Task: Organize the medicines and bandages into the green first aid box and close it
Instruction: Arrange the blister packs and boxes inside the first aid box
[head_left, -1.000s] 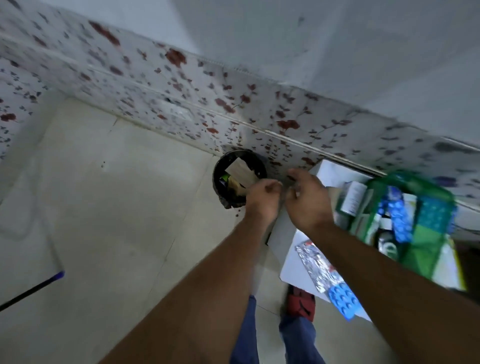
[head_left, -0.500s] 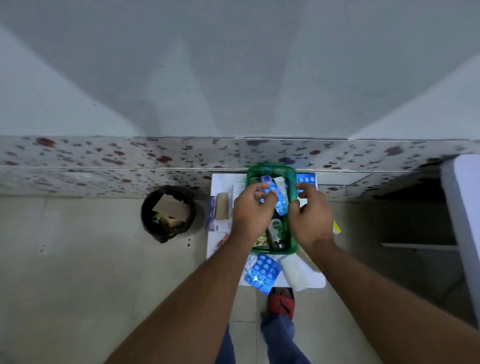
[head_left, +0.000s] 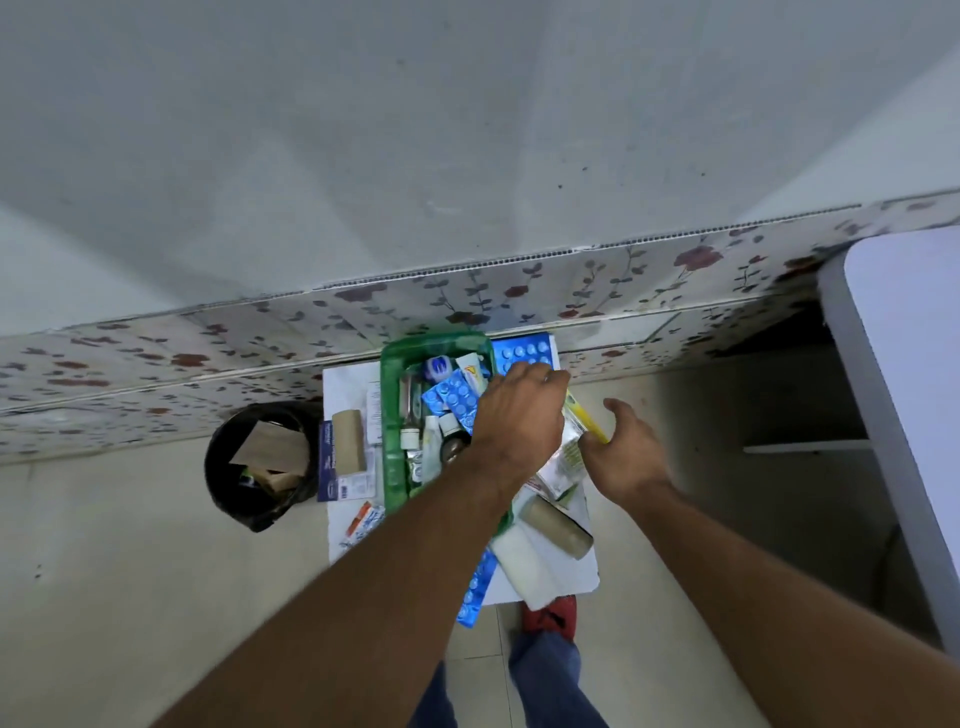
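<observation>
The open green first aid box (head_left: 393, 415) stands on a small white table (head_left: 576, 577) against the wall. Inside it are blue blister packs (head_left: 451, 399), small bottles and tubes. My left hand (head_left: 519, 421) reaches across the box's right side, fingertips at a blue blister pack (head_left: 524, 351) lying behind the box. Hovering right of the box with fingers apart, my right hand (head_left: 628, 452) is beside a yellow-edged packet (head_left: 584, 418) and silver sachets (head_left: 563, 462). A brown bandage roll (head_left: 556, 526), white gauze (head_left: 524, 564) and another blue blister strip (head_left: 475, 587) lie at the front.
A beige bandage roll (head_left: 348, 441) rests on a purple-white carton (head_left: 327, 460) left of the box, with small sachets (head_left: 363, 519) below. A black bin (head_left: 260, 462) holding cardboard stands on the floor at left. A larger white table (head_left: 909, 389) is at right. My red shoe (head_left: 553, 616) shows below.
The view swung from the bin to the small table. My left hand crossed from the box's middle to its back right; my right hand moved right, off the box.
</observation>
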